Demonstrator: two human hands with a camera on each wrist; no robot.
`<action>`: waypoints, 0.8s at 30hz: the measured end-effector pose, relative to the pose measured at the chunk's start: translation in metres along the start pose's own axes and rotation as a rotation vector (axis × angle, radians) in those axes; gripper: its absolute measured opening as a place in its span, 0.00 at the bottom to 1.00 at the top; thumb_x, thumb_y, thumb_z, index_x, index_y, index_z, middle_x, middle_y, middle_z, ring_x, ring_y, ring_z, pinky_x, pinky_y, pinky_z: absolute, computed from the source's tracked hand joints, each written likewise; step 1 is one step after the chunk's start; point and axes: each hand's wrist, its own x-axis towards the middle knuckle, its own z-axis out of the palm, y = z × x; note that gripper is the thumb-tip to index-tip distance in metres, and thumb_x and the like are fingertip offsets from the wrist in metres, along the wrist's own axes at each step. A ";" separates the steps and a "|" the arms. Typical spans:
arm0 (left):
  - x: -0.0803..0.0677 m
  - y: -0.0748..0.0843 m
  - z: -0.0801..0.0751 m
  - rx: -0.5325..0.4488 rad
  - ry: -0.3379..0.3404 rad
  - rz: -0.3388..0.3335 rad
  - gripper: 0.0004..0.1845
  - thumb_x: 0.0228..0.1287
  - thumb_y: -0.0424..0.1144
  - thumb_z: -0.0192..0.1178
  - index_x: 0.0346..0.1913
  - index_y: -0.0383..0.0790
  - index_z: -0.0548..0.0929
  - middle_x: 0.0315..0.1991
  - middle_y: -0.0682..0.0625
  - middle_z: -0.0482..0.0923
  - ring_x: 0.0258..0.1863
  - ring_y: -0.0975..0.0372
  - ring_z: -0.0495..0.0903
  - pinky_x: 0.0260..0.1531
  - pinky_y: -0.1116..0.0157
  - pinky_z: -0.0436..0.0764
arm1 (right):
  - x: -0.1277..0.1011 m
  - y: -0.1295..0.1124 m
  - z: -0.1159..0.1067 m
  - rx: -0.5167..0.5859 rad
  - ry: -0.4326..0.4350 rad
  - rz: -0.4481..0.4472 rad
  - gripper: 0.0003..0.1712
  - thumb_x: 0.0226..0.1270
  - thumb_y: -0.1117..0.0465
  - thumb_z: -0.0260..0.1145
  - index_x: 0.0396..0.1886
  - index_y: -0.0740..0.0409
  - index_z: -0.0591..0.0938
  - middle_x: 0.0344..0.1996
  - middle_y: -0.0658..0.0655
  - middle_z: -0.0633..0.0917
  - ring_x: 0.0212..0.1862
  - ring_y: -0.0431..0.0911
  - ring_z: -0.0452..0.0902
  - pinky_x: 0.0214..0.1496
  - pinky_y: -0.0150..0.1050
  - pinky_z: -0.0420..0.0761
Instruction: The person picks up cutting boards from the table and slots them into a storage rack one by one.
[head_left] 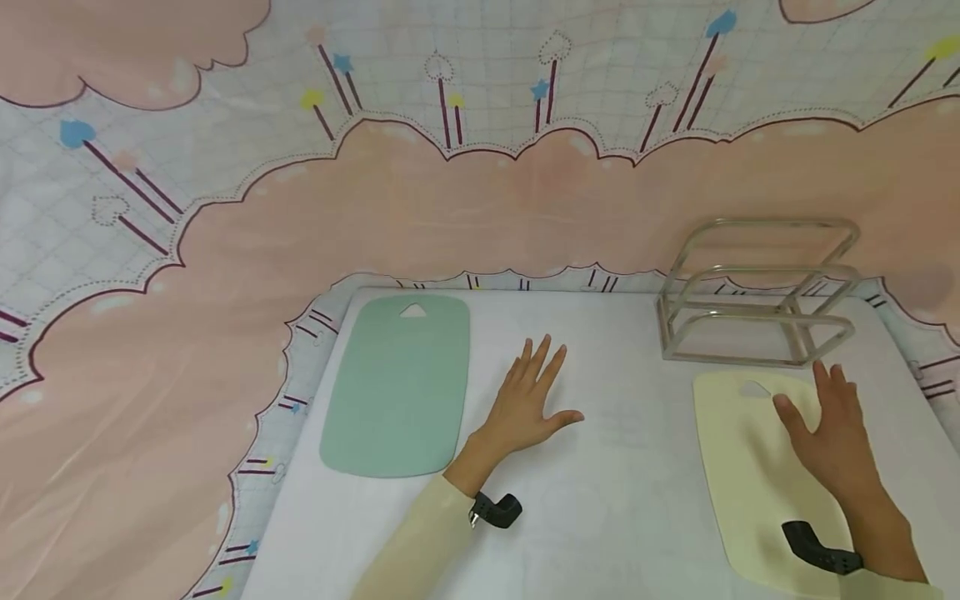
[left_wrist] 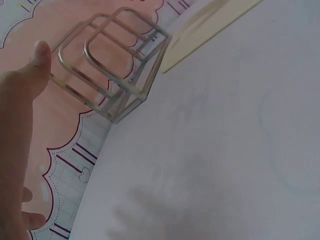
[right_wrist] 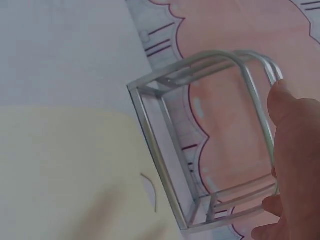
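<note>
Nothing is racked yet: your flat, spread right hand point(head_left: 828, 437) hovers over the yellow board point(head_left: 750, 483) before the empty metal rack point(head_left: 757, 292), your left hand point(head_left: 525, 404) splayed beside the green board point(head_left: 397, 383).

green board point(head_left: 397, 387), pale yellow board point(head_left: 750, 475), silver rack point(head_left: 757, 292)

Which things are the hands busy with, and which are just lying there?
Hands are at:
- yellow cutting board, under the right hand
- metal rack, just behind that board

Just lying there:
- green cutting board, beside the left hand, which lies flat on the white table
</note>
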 end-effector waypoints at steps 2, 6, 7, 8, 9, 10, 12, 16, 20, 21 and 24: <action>0.007 0.006 0.002 -0.021 -0.009 -0.020 0.50 0.61 0.75 0.36 0.76 0.44 0.47 0.76 0.41 0.43 0.73 0.45 0.39 0.65 0.45 0.57 | 0.004 0.001 -0.004 0.013 0.017 0.000 0.42 0.75 0.53 0.50 0.75 0.64 0.39 0.73 0.70 0.34 0.70 0.68 0.22 0.58 0.74 0.30; 0.021 0.018 0.007 -0.045 -0.036 -0.041 0.48 0.63 0.65 0.53 0.76 0.45 0.47 0.75 0.42 0.45 0.73 0.47 0.42 0.64 0.45 0.60 | 0.011 0.003 -0.011 0.045 0.106 -0.005 0.39 0.76 0.55 0.49 0.75 0.67 0.43 0.72 0.73 0.41 0.71 0.70 0.32 0.63 0.71 0.34; 0.024 0.021 0.008 -0.048 -0.042 -0.035 0.48 0.62 0.63 0.56 0.76 0.45 0.47 0.75 0.42 0.45 0.73 0.46 0.43 0.63 0.45 0.61 | 0.012 0.003 -0.012 0.051 0.133 -0.003 0.38 0.76 0.56 0.49 0.75 0.67 0.45 0.72 0.74 0.44 0.71 0.71 0.35 0.64 0.71 0.36; 0.028 0.024 0.009 -0.058 -0.047 -0.027 0.48 0.62 0.62 0.57 0.76 0.45 0.48 0.75 0.42 0.45 0.73 0.46 0.44 0.63 0.45 0.62 | 0.013 0.003 -0.013 0.059 0.157 0.000 0.37 0.76 0.56 0.49 0.74 0.68 0.46 0.71 0.75 0.46 0.70 0.71 0.37 0.65 0.70 0.38; 0.032 0.026 0.011 -0.070 -0.050 -0.016 0.48 0.62 0.61 0.58 0.76 0.45 0.48 0.75 0.42 0.46 0.73 0.46 0.44 0.63 0.45 0.62 | 0.013 0.003 -0.014 0.061 0.178 0.012 0.36 0.77 0.56 0.48 0.74 0.68 0.48 0.71 0.75 0.47 0.70 0.71 0.40 0.65 0.69 0.41; 0.035 0.028 0.013 -0.085 -0.053 -0.008 0.48 0.62 0.61 0.58 0.76 0.46 0.48 0.75 0.42 0.46 0.73 0.47 0.45 0.62 0.45 0.62 | 0.015 0.003 -0.015 0.057 0.191 0.023 0.35 0.77 0.56 0.48 0.74 0.68 0.48 0.71 0.75 0.49 0.69 0.73 0.44 0.65 0.69 0.43; 0.042 0.032 0.016 -0.122 -0.059 0.002 0.47 0.63 0.60 0.57 0.76 0.46 0.47 0.75 0.43 0.45 0.73 0.49 0.44 0.62 0.45 0.63 | 0.018 0.003 -0.017 0.053 0.204 0.056 0.35 0.77 0.56 0.48 0.75 0.66 0.48 0.71 0.74 0.50 0.65 0.76 0.50 0.63 0.70 0.49; 0.057 0.042 0.024 -0.159 -0.074 -0.004 0.44 0.67 0.60 0.54 0.76 0.45 0.48 0.75 0.44 0.48 0.73 0.50 0.47 0.62 0.48 0.64 | 0.025 0.003 -0.021 0.064 0.195 0.131 0.35 0.78 0.54 0.45 0.76 0.61 0.47 0.72 0.71 0.51 0.64 0.75 0.53 0.67 0.60 0.54; 0.070 0.055 0.029 -0.161 -0.095 -0.011 0.41 0.69 0.59 0.51 0.76 0.43 0.50 0.74 0.43 0.51 0.72 0.49 0.51 0.61 0.49 0.66 | 0.033 0.003 -0.023 0.104 0.152 0.203 0.35 0.78 0.51 0.41 0.76 0.59 0.43 0.73 0.69 0.47 0.71 0.66 0.44 0.67 0.61 0.50; 0.073 0.057 0.029 -0.166 -0.103 -0.010 0.41 0.69 0.59 0.51 0.76 0.43 0.50 0.74 0.43 0.50 0.72 0.50 0.51 0.61 0.49 0.66 | 0.035 0.003 -0.023 0.111 0.148 0.216 0.35 0.78 0.51 0.40 0.76 0.59 0.42 0.74 0.68 0.46 0.72 0.65 0.42 0.67 0.62 0.49; 0.082 0.063 0.030 -0.203 -0.125 -0.025 0.40 0.70 0.59 0.50 0.76 0.44 0.49 0.74 0.44 0.50 0.72 0.53 0.51 0.60 0.50 0.68 | 0.042 0.002 -0.022 0.116 0.140 0.255 0.36 0.78 0.49 0.39 0.76 0.59 0.40 0.74 0.65 0.44 0.72 0.62 0.40 0.67 0.62 0.48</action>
